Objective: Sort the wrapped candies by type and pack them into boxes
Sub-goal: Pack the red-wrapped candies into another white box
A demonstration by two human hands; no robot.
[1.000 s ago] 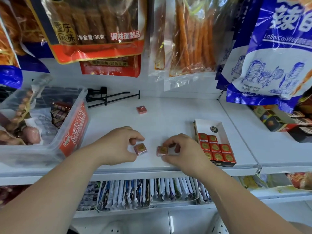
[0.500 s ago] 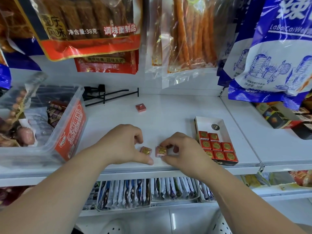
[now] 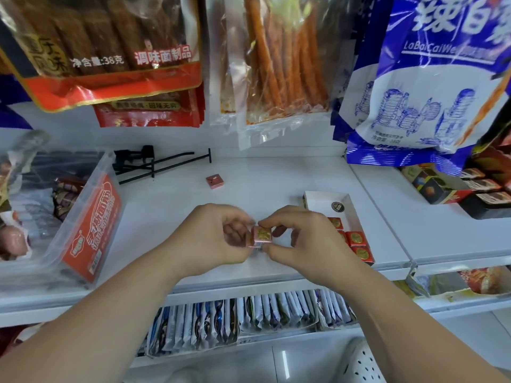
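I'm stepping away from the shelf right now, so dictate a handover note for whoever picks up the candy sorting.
Left hand and right hand together pinch a pink candy over the shelf front.
White box sits right of the hands, its near end filled with red candies, far end bare.
A loose candy lies further back.
Left: box the held and loose candies by type.

- Bright, even, cool light; only faint shadows on the white shelf [image 3: 276, 183].
- Glare streaks the clear hanging bag [image 3: 276, 64].
- Edges bend outward; left hand [image 3: 210, 239], right hand [image 3: 304, 239] and wrapped candy [image 3: 261, 235] look softly blurred.
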